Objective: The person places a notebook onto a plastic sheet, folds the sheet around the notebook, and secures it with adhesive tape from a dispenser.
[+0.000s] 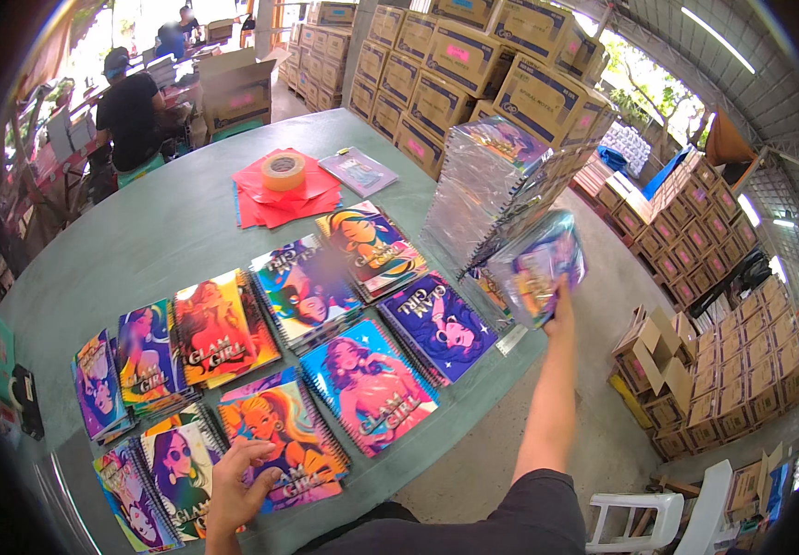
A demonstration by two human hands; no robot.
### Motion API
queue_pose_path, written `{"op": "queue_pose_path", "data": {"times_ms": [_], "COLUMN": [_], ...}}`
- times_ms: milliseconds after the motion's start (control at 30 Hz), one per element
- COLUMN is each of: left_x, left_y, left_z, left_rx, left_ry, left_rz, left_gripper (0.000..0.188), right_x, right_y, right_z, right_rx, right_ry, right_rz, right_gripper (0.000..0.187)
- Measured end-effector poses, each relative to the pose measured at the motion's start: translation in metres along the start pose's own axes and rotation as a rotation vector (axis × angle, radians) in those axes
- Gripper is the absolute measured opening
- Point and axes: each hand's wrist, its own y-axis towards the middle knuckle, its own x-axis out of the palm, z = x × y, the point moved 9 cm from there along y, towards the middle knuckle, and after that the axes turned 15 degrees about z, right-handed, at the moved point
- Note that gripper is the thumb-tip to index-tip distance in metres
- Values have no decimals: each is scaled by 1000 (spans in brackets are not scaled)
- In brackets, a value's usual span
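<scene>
My right hand (pixel 561 310) reaches out to the right, closed on the edge of a plastic-wrapped notebook (pixel 533 268) with a colourful cover. It is beside a tall stack of wrapped spiral notebooks (pixel 483 180) at the table's right side. My left hand (pixel 237 490) is over the near row, thumb and fingers apart and holding nothing. Next to it lie an orange-and-purple spiral notebook (pixel 279 430) and a pale one with a green-haired figure (pixel 182 462). A blue-and-pink notebook (pixel 367 384) and a purple notebook (pixel 441 328) lie between my hands, in two rows of notebook piles.
On the green table (pixel 140 240), a tape roll (pixel 283 171) rests on red sheets (pixel 251 208), beside a thin clear-wrapped item (pixel 359 173). Cardboard boxes (pixel 459 60) rise behind. Open cartons (pixel 663 356) and a white plastic chair (pixel 635 518) stand at right. People (pixel 131 120) sit far left.
</scene>
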Motion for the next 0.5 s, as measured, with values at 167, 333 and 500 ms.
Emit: {"op": "queue_pose_path", "data": {"times_ms": [167, 333, 500], "left_x": [42, 50, -56], "left_y": [27, 32, 70], "left_z": [-6, -17, -81], "left_rx": [-60, -81, 268], "left_ry": [72, 170, 462], "left_rz": [1, -62, 81], "left_gripper": [33, 36, 28], "right_x": [-52, -58, -25], "right_y": [75, 103, 38], "right_z": [17, 20, -13], "right_rx": [-491, -471, -1235], "right_ry": [-225, -513, -1503], "right_rz": [298, 435, 298], "right_gripper": [57, 52, 39]}}
